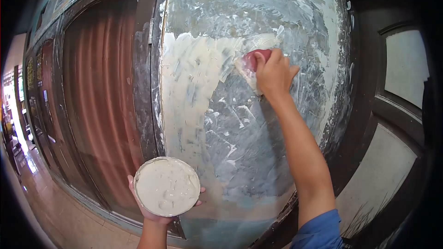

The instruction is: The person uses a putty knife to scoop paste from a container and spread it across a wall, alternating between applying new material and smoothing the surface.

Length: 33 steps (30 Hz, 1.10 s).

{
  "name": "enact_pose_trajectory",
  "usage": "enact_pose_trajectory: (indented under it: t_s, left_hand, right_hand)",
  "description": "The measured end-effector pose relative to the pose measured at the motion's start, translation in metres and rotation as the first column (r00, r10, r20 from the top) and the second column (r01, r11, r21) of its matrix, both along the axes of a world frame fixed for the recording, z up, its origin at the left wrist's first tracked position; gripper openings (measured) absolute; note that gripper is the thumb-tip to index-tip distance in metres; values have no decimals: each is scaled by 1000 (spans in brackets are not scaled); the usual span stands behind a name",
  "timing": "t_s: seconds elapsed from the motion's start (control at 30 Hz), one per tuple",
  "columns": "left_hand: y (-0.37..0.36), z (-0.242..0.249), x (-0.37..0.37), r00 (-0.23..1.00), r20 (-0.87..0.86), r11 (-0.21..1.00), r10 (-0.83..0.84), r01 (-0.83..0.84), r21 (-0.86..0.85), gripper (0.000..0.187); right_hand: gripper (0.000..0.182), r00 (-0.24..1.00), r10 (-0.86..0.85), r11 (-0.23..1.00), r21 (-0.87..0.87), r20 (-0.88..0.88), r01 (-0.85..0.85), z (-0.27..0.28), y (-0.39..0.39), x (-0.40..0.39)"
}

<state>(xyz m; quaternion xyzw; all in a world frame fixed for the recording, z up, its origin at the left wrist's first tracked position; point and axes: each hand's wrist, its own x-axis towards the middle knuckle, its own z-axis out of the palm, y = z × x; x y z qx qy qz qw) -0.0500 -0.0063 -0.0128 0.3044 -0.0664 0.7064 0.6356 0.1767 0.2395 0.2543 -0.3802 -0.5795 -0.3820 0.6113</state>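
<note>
My right hand [276, 74] is closed on a red-handled scraper [255, 60], whose pale, smeared blade lies against the grey wall [249, 133]. Cream-coloured paste [184, 78] covers a band down the wall's left side and across toward the blade. Low in the view, my left hand [154, 214] holds up a round tub of cream paste [167, 186] from beneath, its fingers wrapped around the sides. The paste in the tub has an uneven, wet surface. A blue sleeve [318, 231] shows on my right arm.
Left of the wall stands a dark wooden frame [148, 64] with a reddish-brown curtain [104, 83] behind its pane. A dark door with pale panels [380, 175] is at the right. Tiled floor [78, 212] shows at the lower left.
</note>
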Motion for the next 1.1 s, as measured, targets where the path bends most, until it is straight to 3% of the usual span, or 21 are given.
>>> enact_pose_trajectory:
  t_s: [0.07,0.2,0.27,0.33,0.4,0.47,0.5,0.53,0.57,0.6,0.63,0.67,0.7,0.73,0.77,0.8,0.83,0.87,0.93,1.0,1.1]
  left_hand:
    - [1,-7,-8,982,-172,997,81,-81,7,117]
    - [3,-9,-9,988,-151,999,35,-36,-6,117]
    - [4,-7,-6,998,-39,999,-46,46,-10,117]
    - [4,-10,-6,997,-68,999,-33,32,-10,117]
    - [1,-10,-6,995,-96,1000,-17,16,-15,117]
    - [-5,-9,-3,996,54,998,-69,70,-10,115]
    - [-4,-10,-3,996,58,998,-69,70,-11,115]
    - [-4,-11,-4,996,53,997,-79,79,-6,115]
    - [-3,-13,-4,995,45,996,-87,87,-3,115]
    - [-3,-13,-3,995,51,996,-83,84,-12,115]
    - [0,-11,-1,992,54,994,-111,111,-11,115]
    - [2,-14,1,989,57,990,-140,141,-12,115]
    - [10,-25,0,988,61,989,-146,147,-25,115]
    - [12,-29,4,987,66,989,-143,146,-33,115]
    - [12,-32,11,976,94,979,-198,202,-33,115]
    - [13,-36,14,960,120,965,-254,260,-32,115]
    - [17,-40,12,967,-229,994,-113,113,-10,114]
    - [17,-44,15,967,-228,993,-117,117,-15,114]
    - [17,-55,26,922,142,930,-360,367,-28,114]
    - [18,-65,28,902,175,913,-395,407,-38,113]
    - [15,-76,28,863,179,877,-473,480,8,118]
  right_hand:
    - [41,999,35,999,-16,-20,-36,-2,-10,2]
    - [42,988,97,994,-57,116,-91,-24,-15,-12]
    - [45,981,63,992,-116,183,-42,-27,-13,-15]
    - [46,988,60,996,-71,144,-50,-16,-9,-5]
    - [45,998,31,997,-72,-61,-35,-5,-6,14]
    - [46,989,68,988,-130,-131,-85,-7,-13,28]
    - [48,971,199,969,-123,-130,-215,-13,-14,33]
    - [49,936,329,932,-118,-125,-343,-21,-16,34]
    - [48,895,426,863,-238,-135,-446,-31,-19,34]
    - [44,834,514,714,-439,-201,-546,-39,-49,27]
    - [40,720,679,597,-464,-142,-654,-59,-41,25]
    - [41,656,717,382,-655,-236,-653,-74,-61,19]
    - [43,598,789,309,-753,-137,-581,-98,-63,15]
    - [42,601,770,118,-877,-215,-466,-116,-75,10]
    - [34,566,744,-97,-896,-355,-434,-132,-88,2]
    - [35,564,736,-160,-905,-375,-393,-155,-85,-3]
    - [38,542,745,-205,-907,-388,-367,-175,-83,-4]
    - [38,545,742,-208,-906,-391,-367,-193,-79,-4]
    - [41,592,767,-75,-951,-248,-301,-210,-77,-3]
    - [43,655,718,-97,-966,-233,-238,-214,-77,7]
    - [55,688,710,-26,-982,-150,-188,-230,-78,23]
